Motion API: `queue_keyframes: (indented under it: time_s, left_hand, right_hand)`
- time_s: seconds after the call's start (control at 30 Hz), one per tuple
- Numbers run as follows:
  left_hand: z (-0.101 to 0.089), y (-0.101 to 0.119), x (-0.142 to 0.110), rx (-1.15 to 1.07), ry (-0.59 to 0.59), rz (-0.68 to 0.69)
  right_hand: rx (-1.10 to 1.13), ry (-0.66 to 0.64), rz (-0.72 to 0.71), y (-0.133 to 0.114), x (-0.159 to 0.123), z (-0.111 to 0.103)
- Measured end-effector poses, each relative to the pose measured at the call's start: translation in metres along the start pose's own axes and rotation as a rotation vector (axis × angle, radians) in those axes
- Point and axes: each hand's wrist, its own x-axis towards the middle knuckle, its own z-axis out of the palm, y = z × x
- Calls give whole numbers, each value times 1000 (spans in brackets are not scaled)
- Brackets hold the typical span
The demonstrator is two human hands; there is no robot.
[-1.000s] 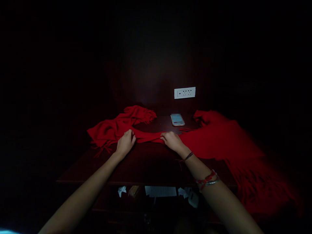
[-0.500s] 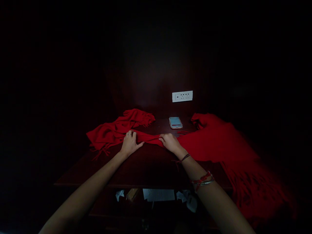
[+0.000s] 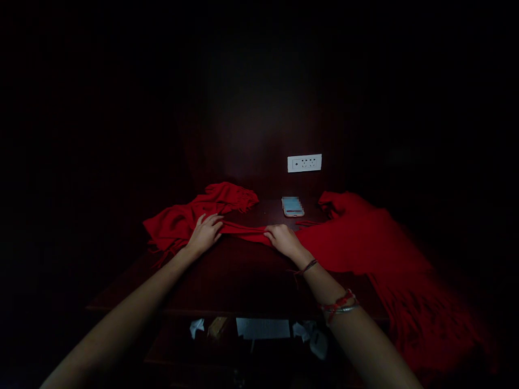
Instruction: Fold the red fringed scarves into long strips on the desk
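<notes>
A long red fringed scarf (image 3: 357, 237) lies across a dark wooden table (image 3: 243, 275). One end is bunched at the left, the other spills over the table's right side. My left hand (image 3: 204, 234) rests on the scarf's left part with fingers stretched flat. A little to the right, my right hand (image 3: 284, 239) is closed on the scarf's narrow gathered middle. A dark cord and red and silver bracelets circle my right wrist and forearm.
A phone (image 3: 292, 206) lies at the back of the table, between the two heaps of scarf. A white socket strip (image 3: 304, 162) sits on the dark wall behind. Papers and small items (image 3: 263, 328) lie on a shelf under the table. The room is very dark.
My left hand has slid left along the scarf and its fingers have flattened out. My right hand has stayed about where it was, still gripping the gathered middle.
</notes>
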Motion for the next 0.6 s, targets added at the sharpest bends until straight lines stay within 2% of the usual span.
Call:
queue_keyframes:
  time_s: [0.1,0.2,0.3,0.4,0.47,0.57,0.6]
  left_hand:
    - [4,-24,-9,-3,-54,-20]
    - [1,-36,-12,27,-57,-61]
    - [-13,-43,-7,8,21,-114]
    - [-32,-51,-4,-76,112,-150]
    - [-39,-56,-11,-148,23,-72]
    - [-37,-62,-32,-235,-283,122]
    - [-35,-64,-40,-225,-350,147]
  right_hand:
    - [4,14,-20,-1,0,0]
    - [12,10,-29,-3,0,-2]
    - [30,25,-38,-3,-2,-6]
    - [45,108,-45,-1,-3,-8]
    - [58,114,-89,0,-4,-7]
    - [96,-12,-235,1,-5,-4]
    - [106,-61,-277,1,-6,-2]
